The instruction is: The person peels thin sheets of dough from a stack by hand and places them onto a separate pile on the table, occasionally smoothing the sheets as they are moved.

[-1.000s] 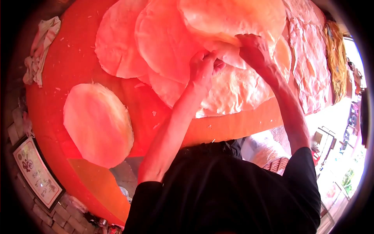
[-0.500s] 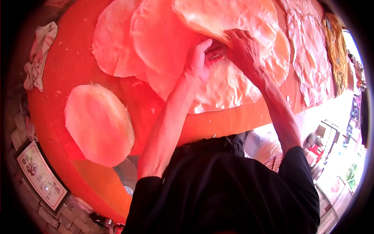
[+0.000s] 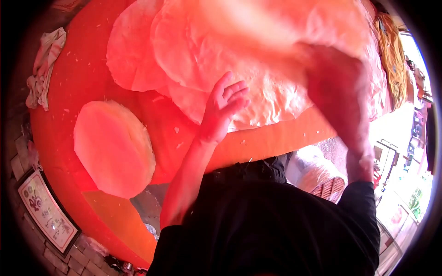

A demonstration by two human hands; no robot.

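Observation:
My left hand (image 3: pixel 223 106) is raised with its fingers apart and nothing in it, over the near side of the overlapping sheets. My right hand (image 3: pixel 329 73) is smeared by motion, up off the table at the right. From its fingers stretches a thin, round, dough-like sheet (image 3: pixel 262 23), lifted and blurred too. Beneath lie more pale, wrinkled round sheets (image 3: pixel 271 103), spread in overlapping layers on the orange-red table. A thick round stack (image 3: pixel 113 149) of such sheets, with layered edges, sits to my left.
An orange-red tabletop (image 3: pixel 92 64) curves around me, with small scraps on it. A crumpled cloth (image 3: pixel 48 64) hangs at the left edge, a yellow-brown cloth (image 3: pixel 391 60) lies far right. A white-covered basket (image 3: pixel 322 177) stands below the near edge; a framed picture (image 3: pixel 48 209) is at lower left.
My right hand has swung up and right, pulling the top sheet with it. My left hand has come away from the sheet, back toward me, and opened.

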